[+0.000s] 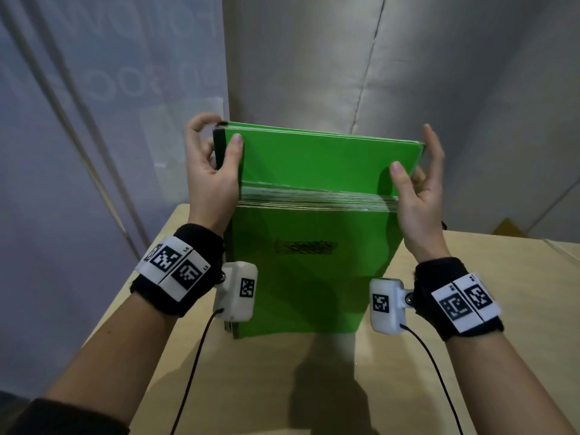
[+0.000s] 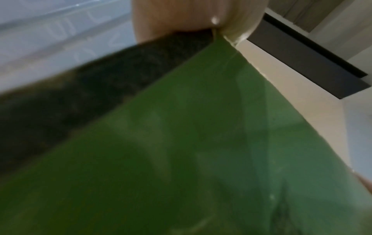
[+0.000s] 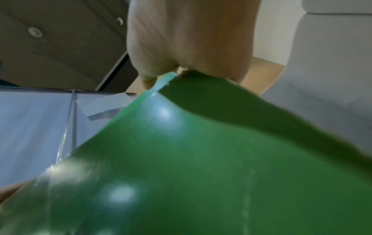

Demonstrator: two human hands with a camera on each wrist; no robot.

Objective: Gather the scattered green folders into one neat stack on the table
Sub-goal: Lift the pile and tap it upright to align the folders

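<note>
A bundle of green folders (image 1: pixel 317 161) stands on edge, held up between both hands above a single green folder (image 1: pixel 301 277) that lies flat on the table (image 1: pixel 470 309). The bundle's lower edge rests on the far end of that flat folder, its many thin edges showing as a pale striped band. The flat folder carries a dark scribbled patch near its middle.

The left hand (image 1: pixel 208 171) grips the bundle's left end — thumb laid across the front cover, the other fingers curled round the dark spine and the back. The right hand (image 1: pixel 417 186) grips the right end, thumb on the front cover, fingers reaching behind the bundle, fairly straight and close together. In the left wrist view the cover fills the picture with the dark spine beside it, too blurred to show more of the fingers. In the right wrist view the cover bows near the hand, where a thumb and finger pinch its edge.

Black wrist bands (image 1: pixel 175 268) with white coded tags sit on both wrists, a small white camera box (image 1: pixel 237 290) at each — beside the flat folder's near end.
</note>
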